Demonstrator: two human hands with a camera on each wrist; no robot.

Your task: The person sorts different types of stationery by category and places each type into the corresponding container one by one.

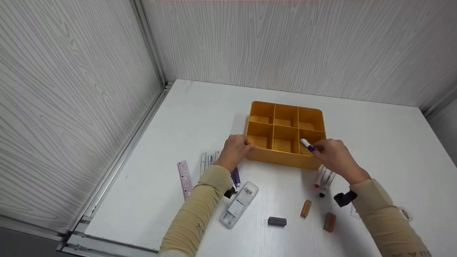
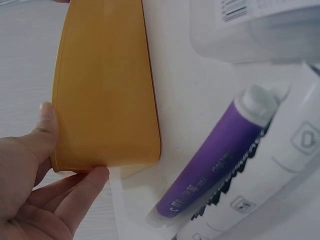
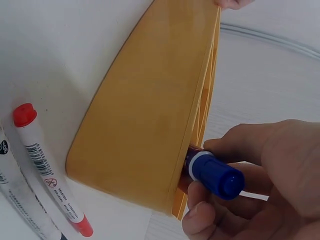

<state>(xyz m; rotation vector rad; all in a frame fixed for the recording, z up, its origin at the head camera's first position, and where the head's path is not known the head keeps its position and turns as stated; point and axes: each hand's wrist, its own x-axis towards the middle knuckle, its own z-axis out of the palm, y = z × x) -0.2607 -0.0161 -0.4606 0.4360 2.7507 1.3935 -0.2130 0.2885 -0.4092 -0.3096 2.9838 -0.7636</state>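
Note:
An orange divided storage box stands on the white table, its six compartments facing up. My left hand grips its front left corner; in the left wrist view the thumb and fingers clasp that corner at the rim. In my right hand is a marker with a blue cap, pinched between thumb and fingers. The marker is tilted over the front right compartment, its far end inside the rim. Two white markers, one red-capped, lie on the table below my right hand.
A clear plastic case lies in front of the box, beside a purple tube. Farther left are a pink ruler and other rulers. A dark block and two brown blocks lie nearer me.

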